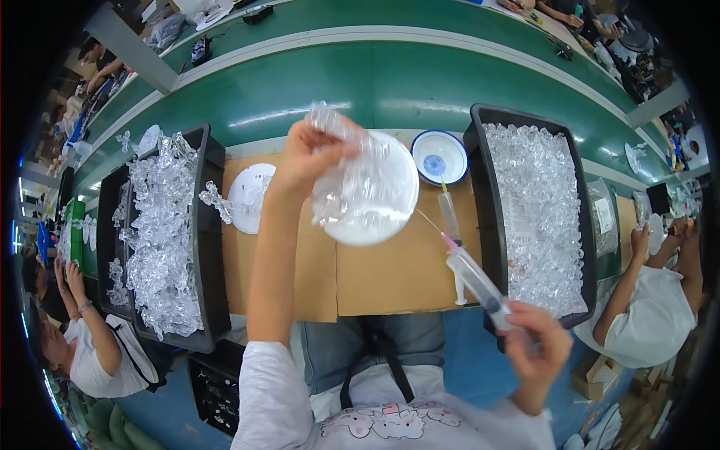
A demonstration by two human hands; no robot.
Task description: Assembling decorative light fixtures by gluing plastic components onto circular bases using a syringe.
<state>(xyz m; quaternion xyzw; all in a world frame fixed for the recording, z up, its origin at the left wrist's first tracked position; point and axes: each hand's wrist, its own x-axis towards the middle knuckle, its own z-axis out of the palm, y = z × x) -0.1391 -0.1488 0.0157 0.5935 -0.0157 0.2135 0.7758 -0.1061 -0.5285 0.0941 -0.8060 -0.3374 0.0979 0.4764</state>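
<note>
My left hand (319, 150) is closed on a clear plastic piece (337, 124), smeared by motion. Just beneath it is a round white disc (397, 187), with more clear plastic (349, 191) in front; I cannot tell whether the hand also holds the disc. My right hand (536, 345) grips a syringe (480, 281) with a pink needle hub, its needle pointing up and left toward the disc's edge. A second syringe (448, 214) with a yellow tip rests against a white, blue-rimmed bowl (439, 146) containing bluish liquid.
A black bin (214, 247) heaped with clear plastic pieces stands left, another black bin (491, 217) right. Brown cardboard (300, 285) covers the bench between. Another white disc (251, 187) lies left beside a clear piece (215, 202). People work at both sides.
</note>
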